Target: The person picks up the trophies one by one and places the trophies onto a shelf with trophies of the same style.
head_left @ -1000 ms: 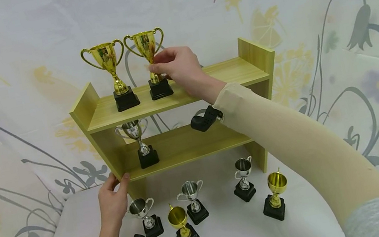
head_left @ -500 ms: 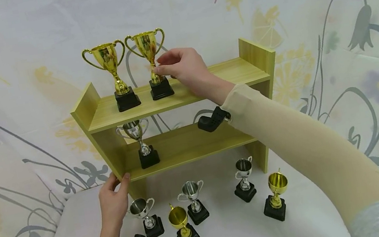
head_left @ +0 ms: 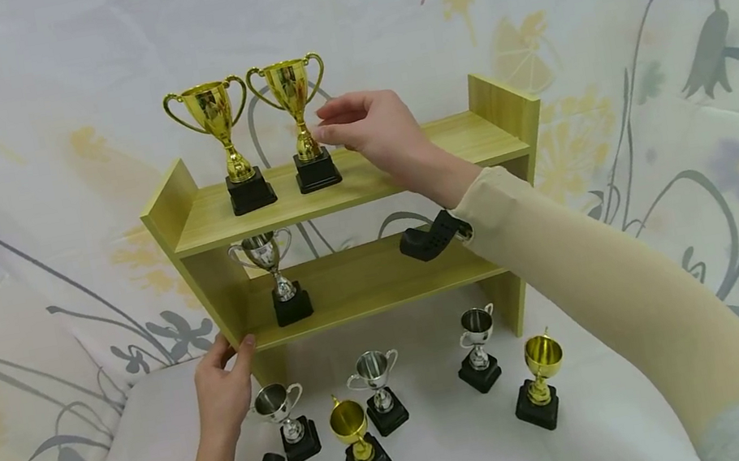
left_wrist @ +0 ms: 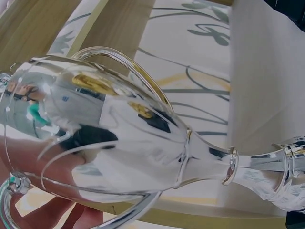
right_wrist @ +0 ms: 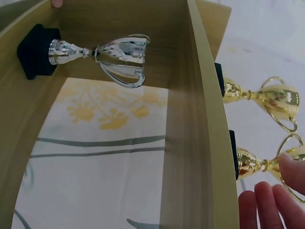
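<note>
Two gold trophy cups with black bases stand upright side by side on the top board of a wooden shelf, the left gold trophy and the right gold trophy. My right hand is just right of the right trophy's stem, thumb tip close to it; in the right wrist view the fingers are spread apart from the cup. My left hand grips the shelf's left side panel low down, thumb on its front edge. On the middle board stands a silver trophy, at the left.
On the white cloth before the shelf stand several smaller trophies, among them a silver one by my left wrist, a gold one and another gold one at right. A floral backdrop hangs behind.
My right hand has let go of the right gold trophy's stem and drawn slightly to the right. The trophy stays on the top board; the left hand keeps its grip.
</note>
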A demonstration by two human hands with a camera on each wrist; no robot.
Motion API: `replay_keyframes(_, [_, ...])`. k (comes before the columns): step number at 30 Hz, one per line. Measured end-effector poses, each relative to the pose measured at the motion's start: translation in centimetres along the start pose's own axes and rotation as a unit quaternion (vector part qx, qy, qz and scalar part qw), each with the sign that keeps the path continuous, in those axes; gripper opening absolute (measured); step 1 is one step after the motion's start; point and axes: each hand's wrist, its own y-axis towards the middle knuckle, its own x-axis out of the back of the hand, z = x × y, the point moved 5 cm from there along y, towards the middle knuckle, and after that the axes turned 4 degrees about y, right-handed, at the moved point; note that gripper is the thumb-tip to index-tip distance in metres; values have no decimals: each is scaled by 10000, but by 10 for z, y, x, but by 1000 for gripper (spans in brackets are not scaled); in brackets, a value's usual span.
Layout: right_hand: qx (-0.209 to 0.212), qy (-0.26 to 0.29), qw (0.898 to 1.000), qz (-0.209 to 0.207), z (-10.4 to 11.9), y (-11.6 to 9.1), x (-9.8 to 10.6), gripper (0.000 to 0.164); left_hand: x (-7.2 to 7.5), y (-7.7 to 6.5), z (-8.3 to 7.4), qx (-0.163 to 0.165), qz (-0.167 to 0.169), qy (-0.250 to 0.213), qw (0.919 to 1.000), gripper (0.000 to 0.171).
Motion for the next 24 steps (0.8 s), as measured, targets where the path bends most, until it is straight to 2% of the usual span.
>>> replay_keyframes(13, [104,151,9998,63,3,-13,8,34,0,-1,-1,14,35,18,10000,42])
replay_keyframes(24, [217,246,9995,-9,1,-25,24,33,-1,-1,-1,14,50,11,10000,43])
